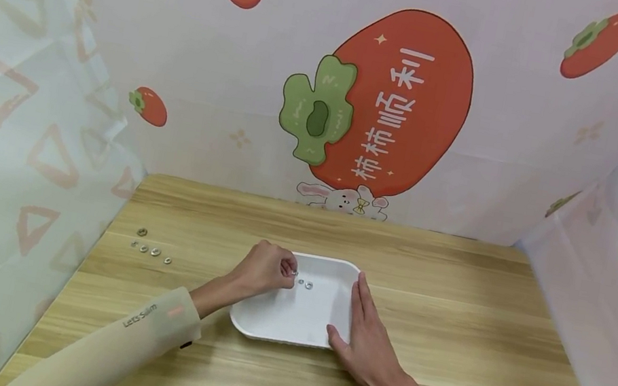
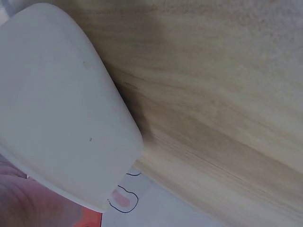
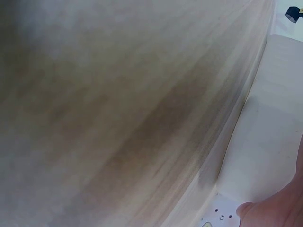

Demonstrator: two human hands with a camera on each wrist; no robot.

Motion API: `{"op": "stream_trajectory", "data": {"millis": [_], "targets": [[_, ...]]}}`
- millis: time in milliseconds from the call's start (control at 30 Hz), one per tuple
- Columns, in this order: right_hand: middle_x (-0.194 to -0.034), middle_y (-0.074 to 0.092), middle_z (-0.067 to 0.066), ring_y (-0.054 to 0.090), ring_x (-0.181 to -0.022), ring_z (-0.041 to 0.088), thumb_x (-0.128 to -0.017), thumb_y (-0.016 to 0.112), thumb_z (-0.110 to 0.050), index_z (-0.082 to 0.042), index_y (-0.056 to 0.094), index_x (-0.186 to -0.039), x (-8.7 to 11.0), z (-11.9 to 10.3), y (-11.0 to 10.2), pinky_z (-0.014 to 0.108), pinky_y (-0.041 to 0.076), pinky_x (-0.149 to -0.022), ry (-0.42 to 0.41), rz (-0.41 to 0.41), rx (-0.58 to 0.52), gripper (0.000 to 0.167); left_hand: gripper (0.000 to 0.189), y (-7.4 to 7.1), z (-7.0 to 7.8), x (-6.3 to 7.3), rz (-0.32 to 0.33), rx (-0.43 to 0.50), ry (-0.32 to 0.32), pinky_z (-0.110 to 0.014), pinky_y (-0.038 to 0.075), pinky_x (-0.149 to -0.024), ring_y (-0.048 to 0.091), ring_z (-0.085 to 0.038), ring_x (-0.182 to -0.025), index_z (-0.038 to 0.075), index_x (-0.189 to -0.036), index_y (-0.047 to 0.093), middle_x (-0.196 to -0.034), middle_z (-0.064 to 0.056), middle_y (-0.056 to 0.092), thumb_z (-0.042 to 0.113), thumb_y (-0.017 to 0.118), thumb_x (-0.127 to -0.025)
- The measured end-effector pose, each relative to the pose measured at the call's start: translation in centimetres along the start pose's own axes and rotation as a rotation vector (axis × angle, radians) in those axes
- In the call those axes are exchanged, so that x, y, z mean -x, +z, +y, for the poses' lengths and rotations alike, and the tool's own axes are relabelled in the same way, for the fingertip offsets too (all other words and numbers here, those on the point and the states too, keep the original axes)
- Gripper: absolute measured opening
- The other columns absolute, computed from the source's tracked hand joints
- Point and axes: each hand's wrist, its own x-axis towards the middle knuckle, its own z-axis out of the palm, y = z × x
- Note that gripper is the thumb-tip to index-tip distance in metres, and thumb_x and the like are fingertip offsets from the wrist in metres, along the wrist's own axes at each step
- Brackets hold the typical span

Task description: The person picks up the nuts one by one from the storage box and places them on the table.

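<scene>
A white tray (image 1: 285, 327) lies on the wooden table, also seen from the outside in the left wrist view. My left hand (image 1: 264, 271) reaches over its left side, thumb and fingers curled together, pinching a small shiny metal nut (image 1: 295, 273) at the fingertips. Just right of those fingertips, a tiny metal ring (image 1: 301, 282) and a larger metal ring (image 1: 309, 285) lie inside the tray. My right hand (image 1: 372, 342) rests against the tray's right side with its fingers extended along the rim and the thumb at the near right corner.
Left of the tray, a dark nut (image 1: 142, 232) and several small metal rings (image 1: 156, 252) lie on the wooden table (image 1: 449, 314). Behind the table hangs a white cloth (image 1: 231, 69) printed with persimmons; further sheets close off both sides.
</scene>
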Motion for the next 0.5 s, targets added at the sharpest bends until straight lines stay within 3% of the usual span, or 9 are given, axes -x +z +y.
{"op": "stream_trajectory", "data": {"millis": [300, 500], "targets": [[-0.176, 0.011, 0.021, 0.030, -0.158, 0.037, -0.098, 0.067, -0.042, 0.012, 0.021, -0.163, -0.1, 0.1, 0.1, 0.051, 0.043, -0.117, -0.007, 0.010, 0.008, 0.096, 0.010, -0.1, -0.3, 0.6, 0.018, 0.131, -0.013, -0.018, 0.056, -0.062, 0.065, -0.003, -0.065, 0.006, -0.083, 0.077, -0.074, 0.002, 0.074, -0.001, 0.082, -0.077], [-0.176, 0.012, 0.022, 0.027, -0.158, 0.037, -0.098, 0.067, -0.042, 0.012, 0.021, -0.162, 0.0, 0.1, 0.1, 0.052, 0.042, -0.118, -0.019, 0.008, 0.015, 0.096, 0.010, -0.6, -0.5, 1.3, 0.049, 0.165, 0.007, -0.019, 0.057, -0.062, 0.066, -0.003, -0.065, 0.006, -0.085, 0.078, -0.074, 0.002, 0.074, -0.001, 0.081, -0.078]]}}
